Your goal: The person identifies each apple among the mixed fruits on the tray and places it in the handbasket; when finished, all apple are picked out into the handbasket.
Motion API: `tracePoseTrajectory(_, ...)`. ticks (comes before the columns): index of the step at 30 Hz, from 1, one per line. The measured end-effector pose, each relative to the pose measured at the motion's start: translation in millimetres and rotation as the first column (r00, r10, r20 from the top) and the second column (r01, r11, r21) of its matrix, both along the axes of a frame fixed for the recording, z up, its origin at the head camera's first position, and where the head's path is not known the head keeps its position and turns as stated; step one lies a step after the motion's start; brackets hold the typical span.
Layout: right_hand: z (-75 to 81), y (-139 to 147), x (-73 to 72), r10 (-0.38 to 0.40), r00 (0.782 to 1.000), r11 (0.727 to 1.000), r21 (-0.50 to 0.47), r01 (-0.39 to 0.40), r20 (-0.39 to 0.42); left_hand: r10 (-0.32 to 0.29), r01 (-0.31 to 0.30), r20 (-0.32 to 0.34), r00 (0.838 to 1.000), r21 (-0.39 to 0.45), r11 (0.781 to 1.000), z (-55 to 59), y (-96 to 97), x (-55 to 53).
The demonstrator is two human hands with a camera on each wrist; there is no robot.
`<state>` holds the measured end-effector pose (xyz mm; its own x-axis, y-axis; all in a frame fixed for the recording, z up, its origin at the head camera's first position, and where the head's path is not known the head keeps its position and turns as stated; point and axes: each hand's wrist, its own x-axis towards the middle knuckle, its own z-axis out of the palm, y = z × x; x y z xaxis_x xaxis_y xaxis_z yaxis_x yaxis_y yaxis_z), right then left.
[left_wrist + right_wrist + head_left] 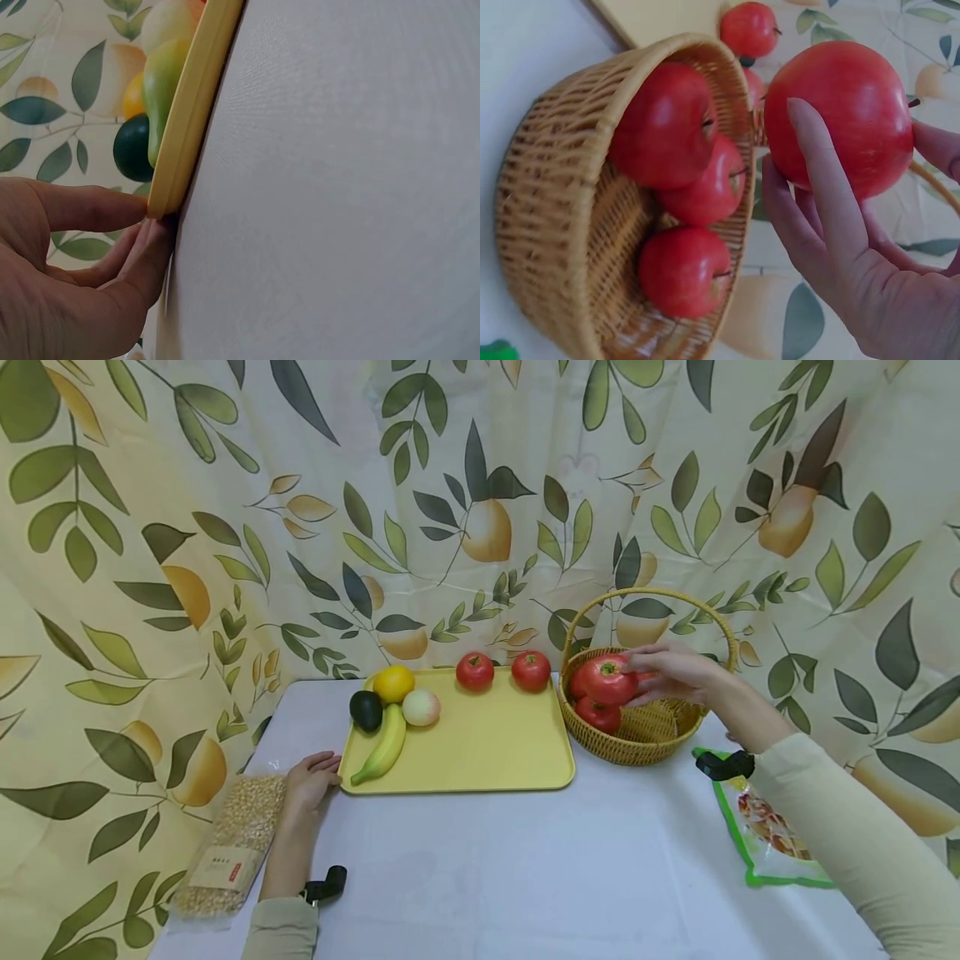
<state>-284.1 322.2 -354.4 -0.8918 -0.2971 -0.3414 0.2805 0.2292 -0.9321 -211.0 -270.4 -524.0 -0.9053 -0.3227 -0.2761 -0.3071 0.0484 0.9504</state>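
My right hand [671, 672] grips a red apple [844, 112] above the wicker basket [633, 752], fingers and thumb around its sides. Inside the basket lie several more red apples [684, 271]. At the left, my left hand [311, 781] pinches the near left corner of the yellow tray [487, 747]; in the left wrist view its fingers lie on both sides of the rim. On the tray's left part are a banana [384, 747], a lemon [393, 683], an avocado [366, 711] and a pale peach [422, 707]. Two red apples [475, 672] sit along its far edge.
A clear bag of tan grains [232, 835] lies beside my left forearm. Under my right forearm is a green-edged food packet [776, 831]. The basket's tall handle [652, 592] arches above it. A leaf-patterned curtain [450, 485] hangs behind the white-covered table [525, 868].
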Motion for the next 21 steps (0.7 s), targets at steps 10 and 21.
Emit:
tracePoseTrajectory(10, -7.5, 24.8, 8.9, -0.016, 0.999, 1.0, 0.016, 0.016, 0.035, -0.017, 0.017, 0.008, 1.0, 0.025, 1.0, 0.2, 1.3, 2.3)
tracePoseTrajectory(21, -18.3, 46.2, 12.6, -0.027, 0.997, 1.0, 0.016, 0.026, 0.079, 0.003, -0.003, -0.006, 1.0, 0.02, 1.0, -1.8, 1.7, 1.7)
